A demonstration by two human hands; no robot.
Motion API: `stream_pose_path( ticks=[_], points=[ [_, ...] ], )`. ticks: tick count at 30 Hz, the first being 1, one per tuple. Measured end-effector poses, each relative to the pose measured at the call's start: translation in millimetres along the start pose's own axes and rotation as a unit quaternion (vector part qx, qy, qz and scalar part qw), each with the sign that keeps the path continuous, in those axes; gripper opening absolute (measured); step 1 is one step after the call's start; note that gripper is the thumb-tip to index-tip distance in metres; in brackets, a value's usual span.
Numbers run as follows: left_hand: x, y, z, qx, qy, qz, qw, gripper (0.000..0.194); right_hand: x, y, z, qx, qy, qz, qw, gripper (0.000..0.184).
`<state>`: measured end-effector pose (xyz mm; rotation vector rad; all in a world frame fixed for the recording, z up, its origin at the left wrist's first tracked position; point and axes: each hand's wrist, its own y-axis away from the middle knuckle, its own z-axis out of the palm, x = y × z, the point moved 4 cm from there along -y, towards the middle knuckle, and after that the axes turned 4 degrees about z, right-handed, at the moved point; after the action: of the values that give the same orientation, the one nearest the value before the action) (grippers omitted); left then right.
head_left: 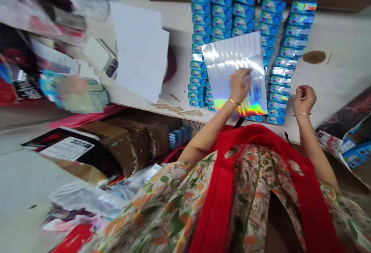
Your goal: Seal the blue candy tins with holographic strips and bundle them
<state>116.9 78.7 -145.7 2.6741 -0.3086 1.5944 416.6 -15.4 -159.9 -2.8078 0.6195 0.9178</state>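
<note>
A floral short-sleeved top, red scarf [220,191] draped over both shoulders, thin gold bangles on both wrists.

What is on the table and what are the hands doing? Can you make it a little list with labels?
place: white table with a brown stain
boxes: rows of small blue boxes laid flat
sheet: shiny rainbow sheet lying over the boxes
left hand: fingers resting on the sheet
right hand: fingers curled, lifted beside the boxes; whether it holds anything is too small to tell
papers: white papers at the table's left
below: cardboard boxes under the table edge
</note>
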Motion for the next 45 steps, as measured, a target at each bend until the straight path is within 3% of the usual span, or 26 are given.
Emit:
stream_pose_path(
  ticks=[3,5,7,10,14,19,26,31,35,38,41,43,45],
  points=[
    [-60,-56,-86.5,0.094,-0.072,-0.048,0.992,0.031,-65,-32,16,0.001,-0.008,-0.063,0.998,0.031],
    [-94,-82,-120.2,0.079,-0.120,-0.075,0.987,0.034,-118,-50,44,-0.047,-0.028,-0.110,0.992,0.033],
    [-115,-96,-133.0,0.052,-0.133,-0.080,0.987,0.033,-168,-64,80,-0.090,-0.046,-0.148,0.984,0.035],
    [-124,-102,-131.5,0.024,-0.115,-0.057,0.992,0.027,-229,-78,133,-0.142,-0.060,-0.202,0.967,0.040],
    [-119,-105,-130.4,-0.027,-0.095,-0.020,0.995,0.030,-273,-91,182,-0.226,-0.049,-0.232,0.945,0.044],
    [-112,-112,-137.7,-0.055,-0.071,0.014,0.996,0.037,-279,-104,202,-0.281,-0.042,-0.211,0.935,0.048],
    [-100,-102,-114.6,-0.053,-0.094,0.021,0.994,0.029,-268,-113,208,-0.258,-0.077,-0.209,0.940,0.045],
    [-90,-76,-105.0,-0.049,-0.099,0.028,0.993,0.023,-257,-116,218,-0.258,-0.074,-0.199,0.942,0.047],
    [-58,-33,-107.8,-0.027,-0.053,0.012,0.998,0.023,-259,-118,219,-0.258,-0.059,-0.186,0.946,0.050],
    [-19,3,-113.2,-0.009,-0.039,0.000,0.999,0.024,-269,-113,200,-0.231,-0.055,-0.197,0.951,0.055],
    [11,27,-120.5,0.103,0.065,-0.070,0.990,0.028,-268,-93,160,-0.187,-0.139,-0.208,0.950,0.072],
    [21,35,-115.9,0.163,0.175,-0.129,0.962,0.033,-249,-67,132,-0.203,-0.250,-0.115,0.940,0.086],
    [28,39,-101.6,0.178,0.267,-0.171,0.931,0.040,-219,-31,109,-0.254,-0.331,0.033,0.908,0.099]
  ],
)
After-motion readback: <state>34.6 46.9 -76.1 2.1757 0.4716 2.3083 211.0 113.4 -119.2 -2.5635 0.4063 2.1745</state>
